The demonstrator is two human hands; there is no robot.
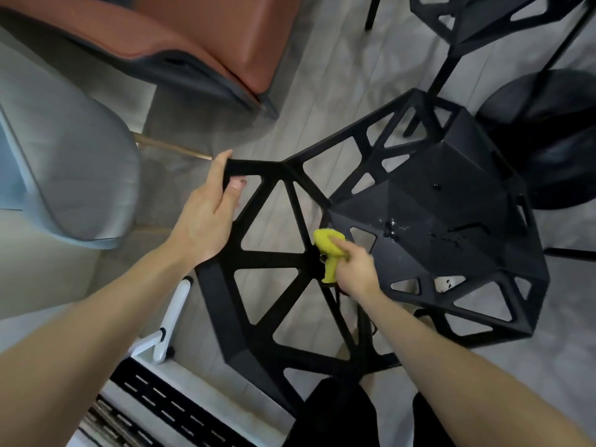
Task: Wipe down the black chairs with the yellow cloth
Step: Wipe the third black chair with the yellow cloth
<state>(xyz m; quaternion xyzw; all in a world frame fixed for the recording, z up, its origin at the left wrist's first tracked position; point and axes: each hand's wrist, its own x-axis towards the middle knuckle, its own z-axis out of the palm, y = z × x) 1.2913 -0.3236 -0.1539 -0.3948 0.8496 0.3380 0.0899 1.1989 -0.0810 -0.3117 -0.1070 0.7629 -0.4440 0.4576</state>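
From the head camera, looking down, a person stands behind a black plastic chair point(451, 204) whose back and sides are an open lattice of triangles. The left hand point(209, 217) grips the top bar of the backrest point(258, 166), fingers curled over it and thumb beneath. I think this is to steady the chair, so it does not slide on the grey tiled floor point(322, 75) under the rubbing.

The right hand point(354, 269) pinches a small bunched yellow cloth point(329, 250), with the index finger laid along the top of it. The cloth presses on the place where the struts of the backrest meet, just beside the rear edge of the seat. Bunching the cloth probably helps it reach into the narrow corners of the lattice.

Some shiny wet spots point(392, 229) lie on the seat near the cloth, so the seat seems to need more wiping.

A second black lattice chair point(483, 24) stands at the top right, apart from the hands, and by my judgement it waits for its turn. Near it is a round black stool point(548, 140). A brown leather chair point(193, 33) and a grey padded chair point(71, 175) stand on the left side.
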